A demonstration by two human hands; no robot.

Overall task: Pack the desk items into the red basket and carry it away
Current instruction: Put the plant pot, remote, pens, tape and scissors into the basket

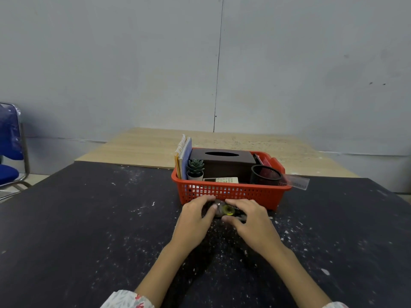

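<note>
We grip the tape dispenser (224, 211) with left hand (195, 215) and right hand (251, 221); it is rigid and probably heavy, so hold its sides before the red basket (231, 193).

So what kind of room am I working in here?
Probably a plain office or workroom. A dusty dark desk stands against a bare grey wall, a blue office chair sits at the left, and the red basket holds desk items such as notebooks and a tissue box.
</note>
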